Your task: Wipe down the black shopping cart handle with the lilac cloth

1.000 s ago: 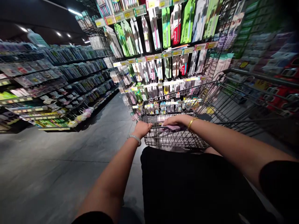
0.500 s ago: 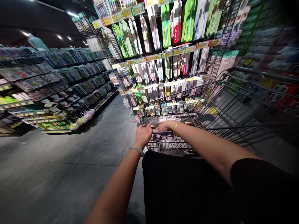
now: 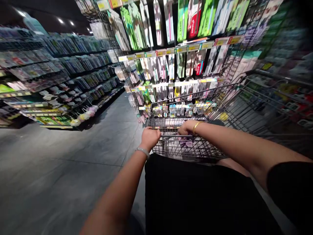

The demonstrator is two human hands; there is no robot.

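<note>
A dark wire shopping cart point(image 3: 195, 94) stands right in front of my body. My left hand point(image 3: 150, 137), with a pale bangle at the wrist, is wrapped round the left end of the cart's near bar. My right hand point(image 3: 187, 127), with a gold bangle, reaches over that bar into the basket. Its fingers point down and are partly hidden, so what they hold, if anything, cannot be made out. Just below them lies a purplish item point(image 3: 187, 142), seen through the wires. Other pale things show in the basket.
Behind the cart rises a rack of packaged toothbrushes point(image 3: 182, 23) with price strips. More stocked shelves point(image 3: 78, 71) stand at the left beyond a grey floor aisle point(image 3: 105, 140). Blurred goods hang at the far right.
My right hand has moved to the right along the basket, away from my left hand. My left hand stays on the bar. The rack looks closer and its top is cut off more.
</note>
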